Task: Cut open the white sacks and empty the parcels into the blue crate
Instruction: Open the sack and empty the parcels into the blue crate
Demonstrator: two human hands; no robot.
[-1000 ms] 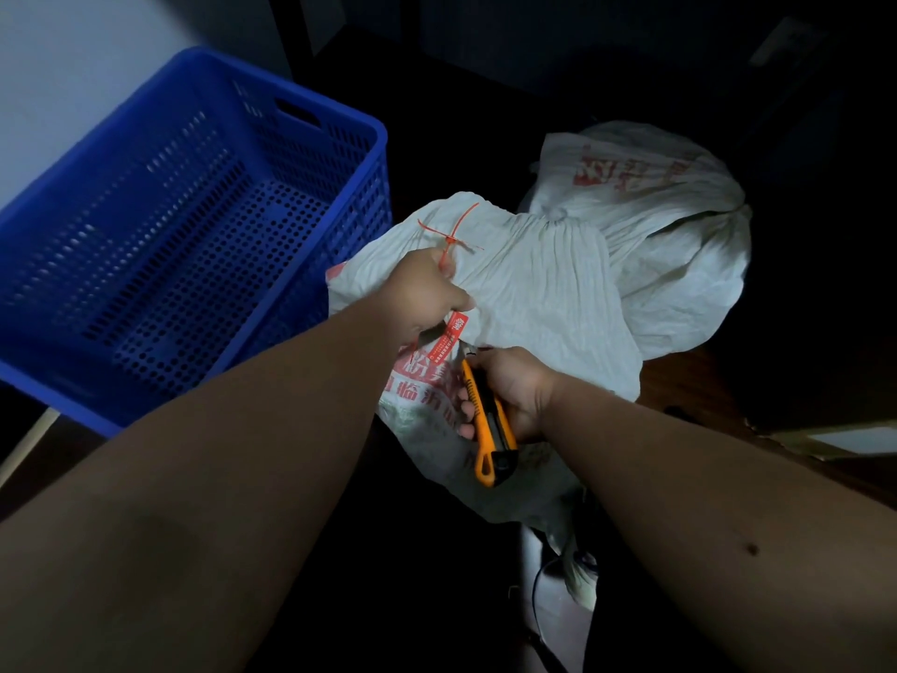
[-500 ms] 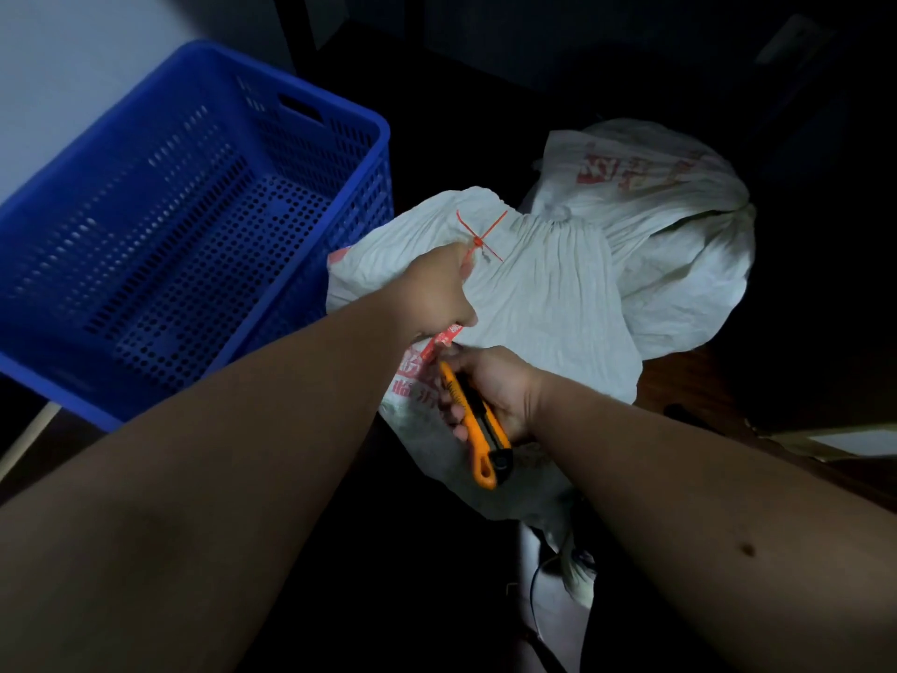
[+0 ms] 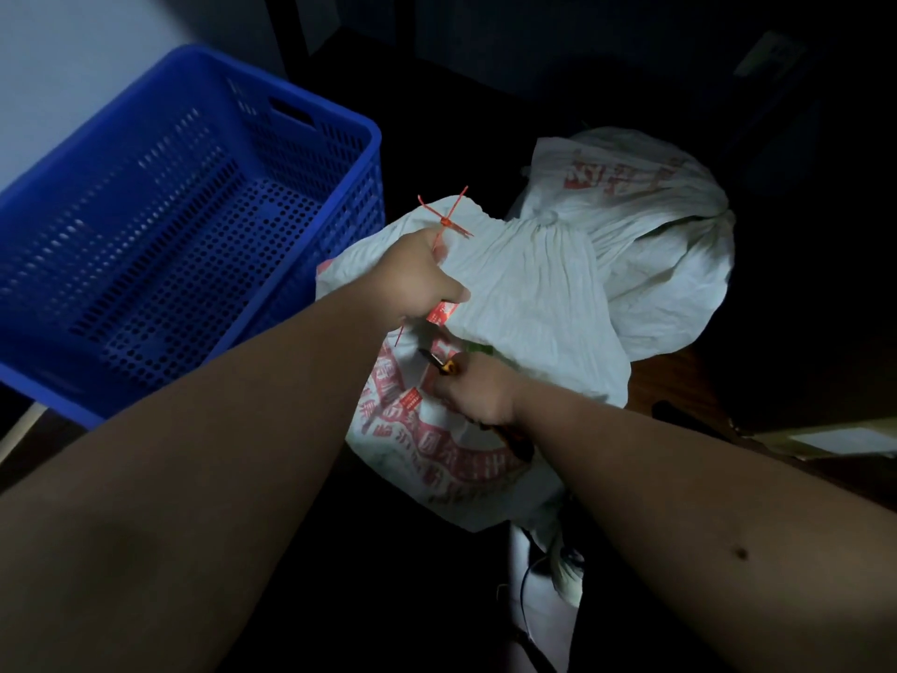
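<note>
The left hand (image 3: 427, 274) is closed in a fist around a thin red plastic cable tie (image 3: 444, 221), whose crossed ends stick up just above the knuckles and whose red tag shows under the thumb. Directly beneath and beyond that hand lies the nearer white woven sack with red printing (image 3: 524, 303), its crumpled top edge gathered toward the tie. The right hand (image 3: 478, 395) sits just below and right of the left one, clenched on an orange and black utility knife (image 3: 444, 364); the knife's tip points up toward the left hand, over the sack's printed face, with a narrow gap between the two hands. A second white sack with red lettering (image 3: 650, 221) lies beyond the right hand, touching the first along its far side. The blue perforated plastic crate (image 3: 373, 138) stands left of the left hand, its near right wall close beside the first sack's edge and its inside bare. Dark floor surrounds both forearms below, with a white cable-like object (image 3: 558, 561) under the right wrist.
</note>
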